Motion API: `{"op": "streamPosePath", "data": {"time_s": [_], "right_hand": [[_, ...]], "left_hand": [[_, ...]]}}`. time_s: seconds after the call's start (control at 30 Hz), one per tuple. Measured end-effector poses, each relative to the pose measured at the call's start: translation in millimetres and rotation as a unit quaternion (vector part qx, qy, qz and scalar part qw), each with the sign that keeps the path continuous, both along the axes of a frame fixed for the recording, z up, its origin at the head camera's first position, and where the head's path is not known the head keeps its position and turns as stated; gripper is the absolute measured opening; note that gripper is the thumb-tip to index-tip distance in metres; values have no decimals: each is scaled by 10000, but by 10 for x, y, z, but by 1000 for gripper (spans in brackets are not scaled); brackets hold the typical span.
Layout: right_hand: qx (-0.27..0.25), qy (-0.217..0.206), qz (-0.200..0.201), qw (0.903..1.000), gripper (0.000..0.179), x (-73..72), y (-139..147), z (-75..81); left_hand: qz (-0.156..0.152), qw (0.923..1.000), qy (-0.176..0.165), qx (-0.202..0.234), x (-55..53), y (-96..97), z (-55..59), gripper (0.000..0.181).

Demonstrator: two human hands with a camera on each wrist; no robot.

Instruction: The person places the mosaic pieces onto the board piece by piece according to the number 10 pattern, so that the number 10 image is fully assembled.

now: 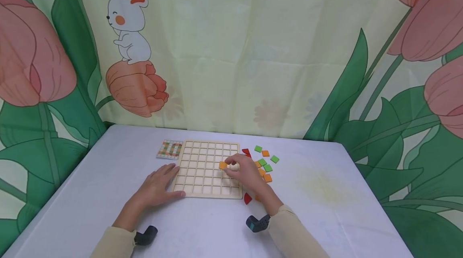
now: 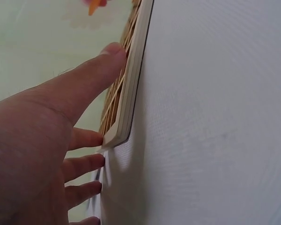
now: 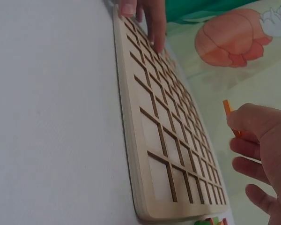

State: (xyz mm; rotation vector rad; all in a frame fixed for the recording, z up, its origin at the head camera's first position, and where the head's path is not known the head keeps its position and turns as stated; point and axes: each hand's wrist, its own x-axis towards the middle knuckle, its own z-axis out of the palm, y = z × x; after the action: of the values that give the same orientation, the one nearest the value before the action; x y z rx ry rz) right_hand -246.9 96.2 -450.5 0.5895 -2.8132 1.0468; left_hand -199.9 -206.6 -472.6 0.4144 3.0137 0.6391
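A wooden grid board [image 1: 207, 169] with square recesses lies on the white table. Over its right half, my right hand [image 1: 246, 173] pinches an orange square tile [image 1: 222, 165] between thumb and fingertips. In the right wrist view the orange tile [image 3: 231, 117] is tilted on edge, held above the board's surface. My left hand [image 1: 156, 187] rests at the board's left side, its fingers spread and its thumb touching the near left corner. The left wrist view shows that thumb [image 2: 100, 65] against the board's rim [image 2: 131, 93].
Loose green [image 1: 275, 159], orange [image 1: 267, 178] and red [image 1: 247, 198] pieces lie right of the board, some hidden behind the right hand. A colored pattern card [image 1: 169, 149] lies at the board's far left corner. A printed curtain [image 1: 231, 57] hangs behind the table.
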Motion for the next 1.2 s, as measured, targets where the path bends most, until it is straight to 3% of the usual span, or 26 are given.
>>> {"op": "streamPosePath", "data": {"time_s": [0.27,0.57,0.87,1.2], "right_hand": [[64,161,4,9998,21,-96,-148,-26],[-20,-30,-139,9999,21,-180,-253,-70],[-306,-132,91,9994,19,-259,-342,-64],[-116,-164,90,9998,19,-335,-485,-79]], "left_hand": [[56,10000,-36,-63,-3,-6,-19,89],[107,9999,-20,-33,-17,-12,-57,88],[135,9999,-78,-31,-20,-15,-54,90],[83,9999,-99,2,-18,-6,-49,87]]}}
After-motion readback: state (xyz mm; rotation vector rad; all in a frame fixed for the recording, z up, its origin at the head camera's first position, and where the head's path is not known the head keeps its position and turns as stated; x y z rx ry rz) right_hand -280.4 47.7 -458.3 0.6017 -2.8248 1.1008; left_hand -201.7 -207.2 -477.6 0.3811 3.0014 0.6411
